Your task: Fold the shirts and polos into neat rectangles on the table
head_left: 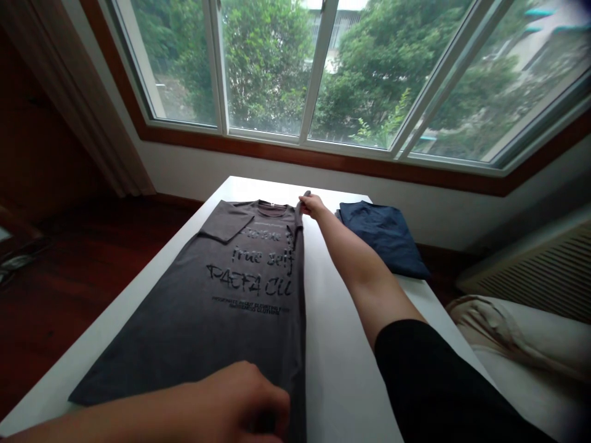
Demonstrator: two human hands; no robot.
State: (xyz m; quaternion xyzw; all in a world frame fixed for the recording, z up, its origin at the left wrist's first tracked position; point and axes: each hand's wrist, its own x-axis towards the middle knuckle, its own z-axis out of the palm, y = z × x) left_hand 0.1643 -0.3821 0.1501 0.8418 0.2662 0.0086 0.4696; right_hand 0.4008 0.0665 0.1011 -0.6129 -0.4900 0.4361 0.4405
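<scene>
A dark grey T-shirt [184,326] with black lettering lies front up on a white table [355,369], its collar toward the window. Its left sleeve is folded in across the chest, and its right side runs in a straight folded edge. At the collar end, my right hand [312,205] pinches the fabric at the right shoulder, slightly raised. Close to me, my left hand [261,394] is closed with curled fingers over the lower right part of the shirt, dark cloth showing inside the grip. Its fingertips are partly hidden.
Right of my right arm, a folded navy garment [381,237] lies near the table's far right corner. A beige cloth bundle [503,338] sits beside the table on the right. Beyond the table are a wall and a wide window [302,138].
</scene>
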